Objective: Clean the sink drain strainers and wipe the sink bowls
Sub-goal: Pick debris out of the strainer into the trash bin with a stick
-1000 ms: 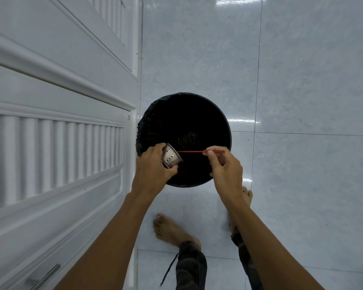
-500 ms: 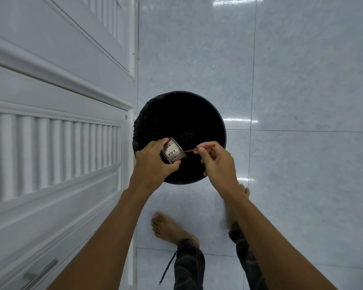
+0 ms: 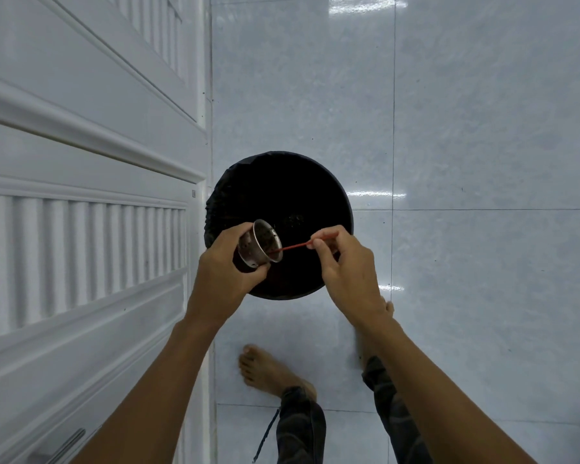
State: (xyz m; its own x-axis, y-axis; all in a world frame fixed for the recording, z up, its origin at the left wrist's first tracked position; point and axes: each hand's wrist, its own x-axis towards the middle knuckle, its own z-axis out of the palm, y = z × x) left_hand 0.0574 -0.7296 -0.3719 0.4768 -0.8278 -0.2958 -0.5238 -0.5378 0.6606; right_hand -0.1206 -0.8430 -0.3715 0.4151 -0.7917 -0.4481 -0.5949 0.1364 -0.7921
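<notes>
Glossy pale grey floor tiles [image 3: 466, 128] are reflecting overhead light, while white panelled doors [image 3: 81, 145] with fluted insets are running along the floor's left edge.

Count on inspection: one metal drain strainer [image 3: 260, 244], one thin red stick [image 3: 293, 246], one black waste bin [image 3: 282, 185], two hands, namely left hand [image 3: 221, 272] and right hand [image 3: 345, 266], and two bare feet [image 3: 268, 366].

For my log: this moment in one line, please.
left hand: grips perforated steel strainer cup over round black bin | right hand: pinches thin red stick, tip inside cup
</notes>
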